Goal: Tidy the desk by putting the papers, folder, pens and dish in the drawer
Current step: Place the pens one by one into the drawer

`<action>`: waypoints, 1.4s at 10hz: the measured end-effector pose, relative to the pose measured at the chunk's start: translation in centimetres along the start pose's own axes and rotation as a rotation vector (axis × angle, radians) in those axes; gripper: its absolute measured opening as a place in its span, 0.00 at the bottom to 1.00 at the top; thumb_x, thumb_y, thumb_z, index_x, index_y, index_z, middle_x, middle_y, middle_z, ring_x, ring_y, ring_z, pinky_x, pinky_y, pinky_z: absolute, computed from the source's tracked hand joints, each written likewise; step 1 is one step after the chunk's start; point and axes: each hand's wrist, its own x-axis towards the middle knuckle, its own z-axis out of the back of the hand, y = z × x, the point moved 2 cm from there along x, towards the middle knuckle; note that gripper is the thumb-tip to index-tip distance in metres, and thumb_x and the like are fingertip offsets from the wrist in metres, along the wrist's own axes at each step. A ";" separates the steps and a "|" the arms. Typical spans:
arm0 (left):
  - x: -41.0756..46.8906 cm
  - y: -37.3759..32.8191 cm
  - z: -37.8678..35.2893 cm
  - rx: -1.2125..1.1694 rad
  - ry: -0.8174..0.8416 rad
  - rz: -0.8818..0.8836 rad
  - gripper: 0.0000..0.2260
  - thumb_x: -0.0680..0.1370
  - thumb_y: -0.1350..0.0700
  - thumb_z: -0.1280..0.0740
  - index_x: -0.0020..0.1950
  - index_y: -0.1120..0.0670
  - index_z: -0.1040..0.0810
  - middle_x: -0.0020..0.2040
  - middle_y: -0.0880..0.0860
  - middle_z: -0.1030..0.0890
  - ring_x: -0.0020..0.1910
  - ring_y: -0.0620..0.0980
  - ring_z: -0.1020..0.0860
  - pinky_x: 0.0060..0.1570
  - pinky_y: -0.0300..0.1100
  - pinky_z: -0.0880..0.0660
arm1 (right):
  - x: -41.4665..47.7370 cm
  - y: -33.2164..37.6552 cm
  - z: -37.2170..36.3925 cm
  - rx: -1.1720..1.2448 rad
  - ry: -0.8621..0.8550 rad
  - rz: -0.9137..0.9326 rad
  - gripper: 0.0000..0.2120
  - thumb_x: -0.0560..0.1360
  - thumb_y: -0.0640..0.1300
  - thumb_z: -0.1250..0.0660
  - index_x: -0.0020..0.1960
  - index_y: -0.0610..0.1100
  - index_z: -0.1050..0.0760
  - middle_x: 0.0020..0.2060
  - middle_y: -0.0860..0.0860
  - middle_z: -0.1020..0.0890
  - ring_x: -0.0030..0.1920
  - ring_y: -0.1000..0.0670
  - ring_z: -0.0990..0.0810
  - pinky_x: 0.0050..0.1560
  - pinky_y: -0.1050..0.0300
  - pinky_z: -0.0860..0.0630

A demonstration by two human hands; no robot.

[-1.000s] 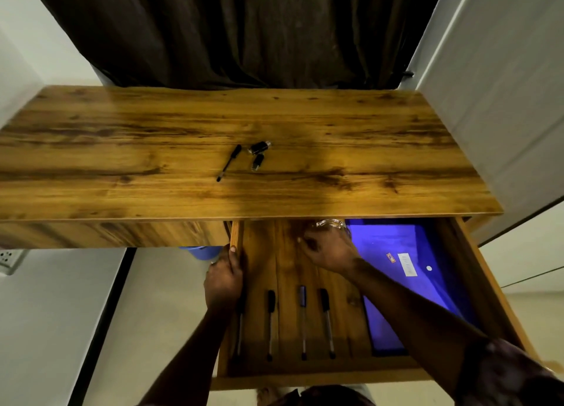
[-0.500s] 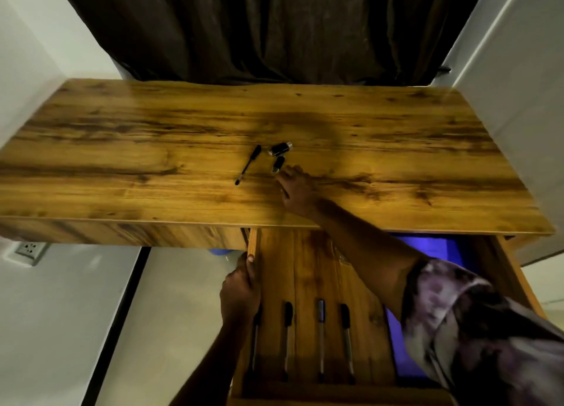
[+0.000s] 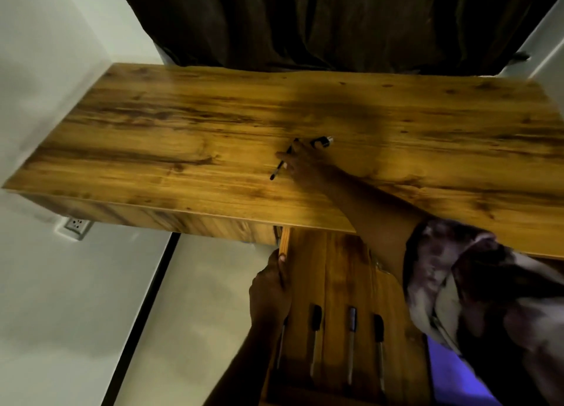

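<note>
On the worktop (image 3: 183, 137), mid-span: right hand (image 3: 302, 161) laid across a black pen (image 3: 276, 172), whose lower end shows just left of the fingers; whether the fingers pinch it cannot be told; small dark piece (image 3: 322, 142) just beyond the fingertips. Below the front edge: drawer (image 3: 345, 268), pulled out; left hand (image 3: 270, 286) curled round its left side rail; row of pens (image 3: 316, 314) inside; blue folder (image 3: 454, 366) at right. Step judged: gathering the remaining pen; next move calls for a firm pinch on the thin barrel, then a carry back to the drawer.

Loose short sleeve (image 3: 476, 271), mottled purple, white and dark
</note>
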 end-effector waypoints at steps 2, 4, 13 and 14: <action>0.5 -0.4 0.5 -0.057 -0.047 0.002 0.18 0.84 0.45 0.51 0.70 0.49 0.31 0.42 0.51 0.17 0.40 0.52 0.18 0.40 0.45 0.23 | 0.3 2.0 0.4 0.115 0.039 -0.064 0.14 0.80 0.46 0.42 0.63 0.43 0.28 0.60 0.41 0.26 0.59 0.39 0.25 0.57 0.47 0.29; 0.5 -0.7 0.3 -0.007 -0.069 -0.027 0.20 0.83 0.45 0.51 0.66 0.52 0.28 0.38 0.52 0.19 0.36 0.52 0.20 0.36 0.45 0.24 | -2.7 1.8 -0.2 0.354 0.023 -0.182 0.09 0.75 0.39 0.35 0.54 0.48 0.28 0.53 0.44 0.24 0.45 0.44 0.22 0.44 0.48 0.20; -0.2 -0.3 0.1 -0.046 -0.115 -0.077 0.20 0.83 0.46 0.49 0.49 0.59 0.24 0.36 0.60 0.21 0.35 0.60 0.21 0.38 0.54 0.22 | -34.1 -4.9 -3.7 0.660 0.269 -0.566 0.34 0.71 0.39 0.32 0.75 0.50 0.38 0.64 0.40 0.25 0.55 0.39 0.20 0.43 0.64 0.28; -0.2 -0.1 -0.1 -0.051 -0.121 -0.101 0.19 0.83 0.48 0.48 0.51 0.59 0.23 0.34 0.58 0.22 0.32 0.56 0.22 0.34 0.51 0.23 | -35.9 -5.0 -6.0 0.650 0.335 -0.662 0.33 0.72 0.42 0.32 0.75 0.47 0.40 0.65 0.40 0.29 0.49 0.40 0.17 0.41 0.59 0.23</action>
